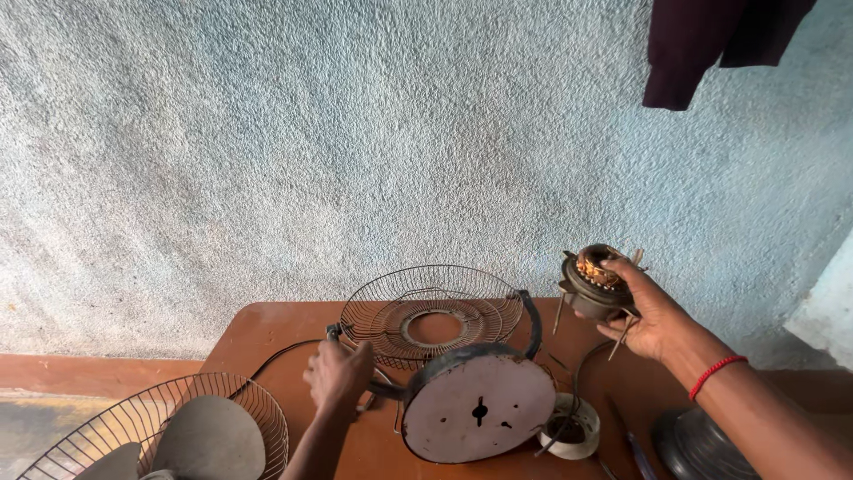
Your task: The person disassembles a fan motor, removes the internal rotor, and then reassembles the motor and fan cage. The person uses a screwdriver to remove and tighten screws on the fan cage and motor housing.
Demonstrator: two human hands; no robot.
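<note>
My right hand (pixel 655 313) holds a fan motor (pixel 593 283) up above the right side of the brown table (pixel 267 331); copper windings show in its dark housing and thin bolts stick out below. My left hand (pixel 338 373) grips a dark tool or stem beside the round fan base (pixel 480 407), which is tipped on edge with its pale underside facing me. A wire fan guard (pixel 433 313) leans behind the base.
A second wire guard with grey fan blades (pixel 169 431) lies at the lower left. A roll of tape (pixel 570 427) sits right of the base, a dark round part (pixel 702 444) at the lower right. A rough pale blue wall (pixel 373 142) stands behind; dark cloth (pixel 702 44) hangs above.
</note>
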